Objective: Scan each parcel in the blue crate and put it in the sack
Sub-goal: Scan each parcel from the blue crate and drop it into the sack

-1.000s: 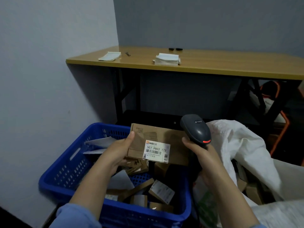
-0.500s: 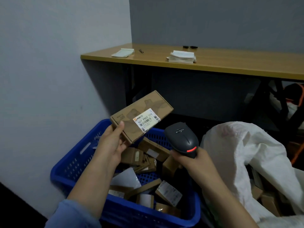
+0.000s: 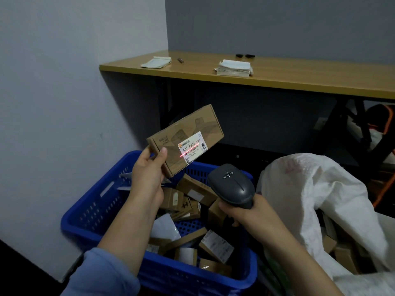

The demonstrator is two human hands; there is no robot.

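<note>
My left hand (image 3: 148,174) grips a flat brown cardboard parcel (image 3: 186,138) by its lower left corner and holds it tilted above the blue crate (image 3: 96,212). The parcel's white label faces me, and a red scan line lies across its barcode. My right hand (image 3: 245,212) is shut on a dark grey handheld scanner (image 3: 232,185), aimed up at the label from below right. Several more brown parcels and white mailers lie in the crate. The white woven sack (image 3: 316,193) stands open at the right with boxes inside.
A wooden table (image 3: 299,80) runs along the back wall with two stacks of paper (image 3: 234,68), a pen and small dark items on it. Its black legs stand behind the crate. The wall is close on the left. Orange-trimmed gear sits under the table at far right.
My left hand lifted the parcel up and to the left and tilted it. The scanner dropped lower and now points at the label, where a red scan line has appeared.
</note>
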